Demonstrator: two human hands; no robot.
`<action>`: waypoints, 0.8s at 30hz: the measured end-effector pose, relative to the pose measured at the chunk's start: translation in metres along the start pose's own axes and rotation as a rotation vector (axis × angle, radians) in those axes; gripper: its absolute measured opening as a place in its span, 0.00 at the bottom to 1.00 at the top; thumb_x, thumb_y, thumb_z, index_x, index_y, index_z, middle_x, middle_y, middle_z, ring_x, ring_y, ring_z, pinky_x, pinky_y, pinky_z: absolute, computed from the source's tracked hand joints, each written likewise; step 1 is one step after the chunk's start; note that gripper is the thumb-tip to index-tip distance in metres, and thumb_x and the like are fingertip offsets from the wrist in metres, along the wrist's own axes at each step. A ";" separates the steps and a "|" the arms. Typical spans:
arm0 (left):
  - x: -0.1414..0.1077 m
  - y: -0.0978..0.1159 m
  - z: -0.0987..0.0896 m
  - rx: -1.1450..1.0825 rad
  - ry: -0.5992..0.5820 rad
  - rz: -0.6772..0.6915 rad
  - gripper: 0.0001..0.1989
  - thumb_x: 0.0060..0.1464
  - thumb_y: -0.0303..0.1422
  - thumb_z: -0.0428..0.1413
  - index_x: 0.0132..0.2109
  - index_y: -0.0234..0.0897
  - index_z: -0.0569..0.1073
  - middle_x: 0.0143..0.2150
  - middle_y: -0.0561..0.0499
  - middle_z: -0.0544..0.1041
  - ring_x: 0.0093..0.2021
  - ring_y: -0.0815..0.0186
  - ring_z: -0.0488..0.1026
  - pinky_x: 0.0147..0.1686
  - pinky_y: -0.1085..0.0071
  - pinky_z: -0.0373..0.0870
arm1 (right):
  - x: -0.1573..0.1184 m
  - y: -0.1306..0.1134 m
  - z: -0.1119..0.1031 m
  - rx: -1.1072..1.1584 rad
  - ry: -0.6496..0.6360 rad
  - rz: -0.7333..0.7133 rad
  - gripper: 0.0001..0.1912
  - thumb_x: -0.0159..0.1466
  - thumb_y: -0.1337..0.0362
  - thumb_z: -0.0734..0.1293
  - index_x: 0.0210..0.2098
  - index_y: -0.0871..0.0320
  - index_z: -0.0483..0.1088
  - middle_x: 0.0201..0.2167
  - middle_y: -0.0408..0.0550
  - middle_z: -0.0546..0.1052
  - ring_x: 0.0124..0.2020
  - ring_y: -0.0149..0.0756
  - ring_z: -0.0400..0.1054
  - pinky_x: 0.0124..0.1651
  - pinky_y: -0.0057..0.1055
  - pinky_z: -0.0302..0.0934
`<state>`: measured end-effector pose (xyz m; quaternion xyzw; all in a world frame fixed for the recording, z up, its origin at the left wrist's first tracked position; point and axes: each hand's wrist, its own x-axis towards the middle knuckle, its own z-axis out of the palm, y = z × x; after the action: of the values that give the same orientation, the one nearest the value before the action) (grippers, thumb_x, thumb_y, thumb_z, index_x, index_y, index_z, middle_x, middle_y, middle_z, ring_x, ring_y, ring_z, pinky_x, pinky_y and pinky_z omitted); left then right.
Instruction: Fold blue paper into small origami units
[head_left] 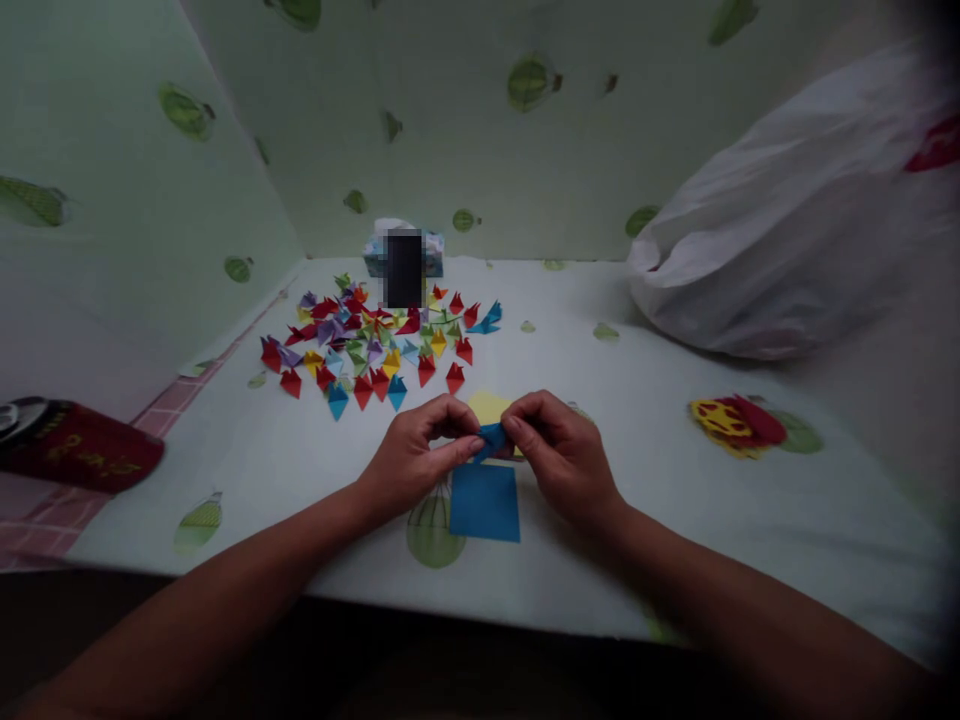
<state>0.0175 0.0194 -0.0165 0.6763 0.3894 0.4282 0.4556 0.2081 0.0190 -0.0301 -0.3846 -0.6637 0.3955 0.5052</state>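
Note:
A small folded piece of blue paper is pinched between both hands, above the middle of the white table. My left hand grips its left end between thumb and fingers. At the right end, the thumb and index finger of my right hand are closed on it. Flat on the table just below lies a blue paper square. Behind the hands is yellow paper, partly covered by the fingers. Several folded paper pieces in red, blue, yellow, green and purple spread over the back left.
A tissue box and a dark blurred upright object stand at the back. A white plastic bag fills the back right. Red and yellow pieces lie at the right, and a red can lies at the left.

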 end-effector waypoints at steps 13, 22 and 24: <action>0.000 0.000 -0.002 0.059 0.025 0.129 0.04 0.56 0.28 0.62 0.34 0.35 0.74 0.34 0.50 0.75 0.36 0.67 0.72 0.36 0.70 0.68 | -0.005 -0.005 0.001 -0.226 0.024 -0.190 0.07 0.68 0.68 0.65 0.32 0.57 0.68 0.26 0.41 0.74 0.25 0.29 0.71 0.30 0.27 0.64; -0.002 -0.002 0.000 -0.063 0.078 0.090 0.07 0.53 0.27 0.64 0.29 0.35 0.73 0.34 0.49 0.76 0.37 0.67 0.74 0.38 0.70 0.70 | -0.008 -0.008 0.002 -0.243 0.039 -0.184 0.07 0.68 0.68 0.65 0.32 0.57 0.68 0.25 0.42 0.74 0.25 0.29 0.70 0.30 0.27 0.63; -0.001 -0.002 0.001 -0.098 0.080 0.056 0.07 0.52 0.27 0.64 0.29 0.35 0.73 0.35 0.49 0.77 0.37 0.67 0.74 0.38 0.70 0.71 | -0.008 -0.009 0.002 -0.214 0.039 -0.158 0.07 0.67 0.68 0.65 0.31 0.58 0.68 0.25 0.42 0.74 0.24 0.29 0.70 0.29 0.27 0.63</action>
<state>0.0173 0.0186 -0.0188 0.6463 0.3666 0.4861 0.4600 0.2066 0.0077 -0.0255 -0.3903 -0.7203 0.2740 0.5037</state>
